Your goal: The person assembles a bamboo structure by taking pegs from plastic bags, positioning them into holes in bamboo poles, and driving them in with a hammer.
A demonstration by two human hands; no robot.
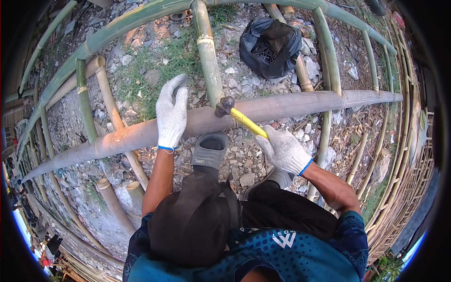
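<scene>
In a white work glove, my right hand point(284, 150) grips the yellow handle of a hammer point(249, 123). The dark hammer head rests against or just over a thick grey-brown bamboo pole point(291, 104), where a green bamboo crosspiece point(206, 56) meets it. My gloved left hand point(172, 113) reaches over the same pole, left of that joint. Its thumb and fingers are apart, with nothing visible between them. I cannot tell whether a nail sits under the hammer head.
Beyond the pole, a black plastic bag point(246, 44) of nails sits on rubble. A long green bamboo pole point(122, 29) arches across the far side, joined by several crosspieces. My grey clog point(209, 152) stands below the joint. Bamboo latticework point(399, 174) stands at the right.
</scene>
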